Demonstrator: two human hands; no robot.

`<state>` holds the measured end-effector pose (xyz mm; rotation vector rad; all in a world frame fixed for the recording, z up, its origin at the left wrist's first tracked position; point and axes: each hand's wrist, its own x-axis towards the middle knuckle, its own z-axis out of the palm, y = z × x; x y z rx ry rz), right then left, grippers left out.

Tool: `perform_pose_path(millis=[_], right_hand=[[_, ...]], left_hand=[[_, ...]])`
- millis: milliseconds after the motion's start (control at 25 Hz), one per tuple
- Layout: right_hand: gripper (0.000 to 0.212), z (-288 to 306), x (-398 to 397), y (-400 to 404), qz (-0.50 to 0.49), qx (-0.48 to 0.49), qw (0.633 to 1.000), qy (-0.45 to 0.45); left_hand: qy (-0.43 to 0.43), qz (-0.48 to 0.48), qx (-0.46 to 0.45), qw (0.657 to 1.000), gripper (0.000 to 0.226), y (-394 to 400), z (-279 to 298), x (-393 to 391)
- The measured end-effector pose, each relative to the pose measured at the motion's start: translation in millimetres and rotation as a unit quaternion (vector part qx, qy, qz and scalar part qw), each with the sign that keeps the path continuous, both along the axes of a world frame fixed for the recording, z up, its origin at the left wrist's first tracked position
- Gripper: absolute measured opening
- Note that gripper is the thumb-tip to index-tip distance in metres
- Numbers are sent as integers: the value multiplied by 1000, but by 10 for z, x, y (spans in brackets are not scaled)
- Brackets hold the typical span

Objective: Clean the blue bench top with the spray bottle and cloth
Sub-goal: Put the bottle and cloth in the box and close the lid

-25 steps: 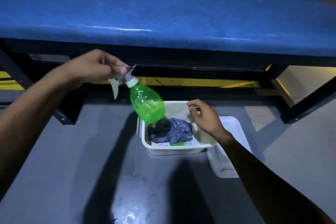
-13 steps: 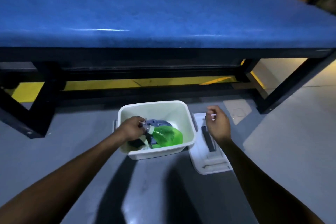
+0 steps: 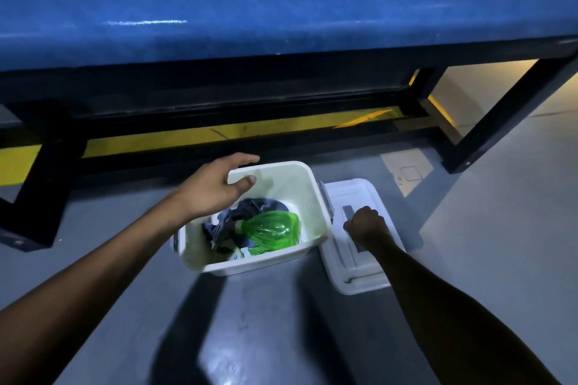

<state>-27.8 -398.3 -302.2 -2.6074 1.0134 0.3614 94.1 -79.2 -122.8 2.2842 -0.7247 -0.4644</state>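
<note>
The blue bench top (image 3: 250, 0) spans the upper view on a black frame. Below it on the grey floor stands a white plastic tub (image 3: 312, 197). Inside the tub the green spray bottle (image 3: 272, 230) lies on its side on a crumpled grey-blue cloth (image 3: 250, 208). My left hand (image 3: 215, 186) hovers over the tub's far left corner, fingers spread, thumb by the rim, holding nothing. My right hand (image 3: 364, 223) is curled on the grey handle of the white lid (image 3: 353, 194), which lies flat to the right of the tub.
Black bench legs (image 3: 488, 122) stand at right and left. A yellow floor stripe (image 3: 219, 134) runs under the bench. Grey floor spreads in front of the tub and to the right.
My left hand lowered the green bottle into the tub, let it go and drew back to the tub's rim. My right hand moved from the tub onto the lid's handle.
</note>
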Motion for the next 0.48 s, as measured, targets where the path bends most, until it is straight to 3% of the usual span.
perform_pose_path(millis=[160,320,480], right_hand=[[43,2,-240,-108,82,-32,996,26],[57,403,-229,-314,85,-78,992,45],[29,1540,-95,-534,150,-90,984,-21]], left_hand=[[13,9,-3,1000,42,-4,69,-43],[11,4,-1,1000,42,49,95,-56],[25,17,-20,999,40,311,117,-8]])
